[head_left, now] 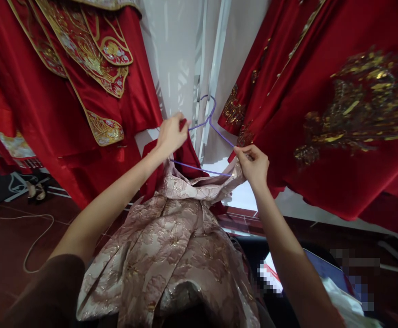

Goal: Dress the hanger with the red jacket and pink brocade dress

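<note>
In the head view I am pinching the shoulder of the pale brocade dress (pixel 188 228) with my right grip (pixel 238 155), at one end of the purple wire hanger (pixel 210 119). My left grip (pixel 178 132) is sitting bent near the opposite shoulder; I cannot tell what its fingertips are holding. The dress is draping below the hanger, between red embroidered garments (pixel 373 173). I'd be levelling both shoulders, easing the cloth outward evenly, and not tugging its gold-glinting weave.
</note>
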